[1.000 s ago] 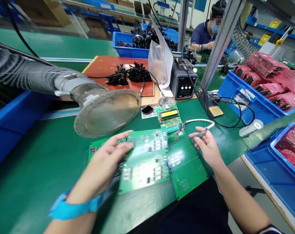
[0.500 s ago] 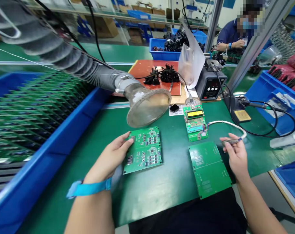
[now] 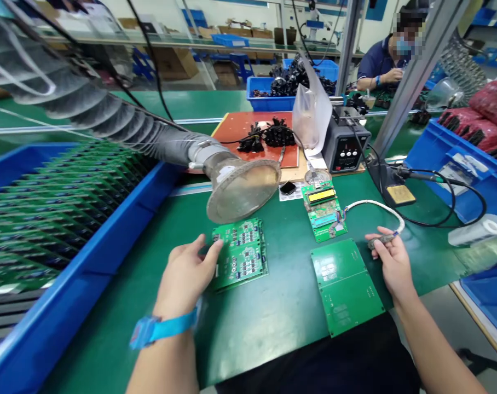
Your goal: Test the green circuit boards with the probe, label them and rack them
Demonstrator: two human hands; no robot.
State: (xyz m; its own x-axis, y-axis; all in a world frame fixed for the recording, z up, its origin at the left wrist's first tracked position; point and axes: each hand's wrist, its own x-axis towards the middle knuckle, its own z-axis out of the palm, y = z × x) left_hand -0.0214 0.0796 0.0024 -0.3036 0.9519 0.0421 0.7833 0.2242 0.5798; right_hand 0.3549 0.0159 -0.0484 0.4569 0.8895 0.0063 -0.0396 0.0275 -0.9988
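Observation:
My left hand (image 3: 189,271), a blue band on its wrist, is at the left edge of a small stack of green circuit boards (image 3: 246,249). Its thumb and forefinger are apart, with the thumb over the board edge; the other fingers are mostly hidden. The top board lies component side up, and an offset edge shows beneath it. My right hand (image 3: 390,260) pinches a grey-brown probe (image 3: 380,239) on a white cable (image 3: 375,203). That cable runs to a tester board (image 3: 323,210) with a yellow display. Another circuit board (image 3: 347,284) lies solder side up between my hands.
A blue bin (image 3: 121,235) packed with upright boards stands on the left. The fume extractor hood (image 3: 244,189) hangs over the bench. Behind are a soldering station (image 3: 349,142) and black cable bundles (image 3: 273,134). On the right sits a soldering iron stand (image 3: 396,189). A co-worker (image 3: 382,63) sits beyond.
The held board has come down onto another board at the left, and my left thumb and forefinger have parted. My right hand keeps the probe. The view has shifted slightly.

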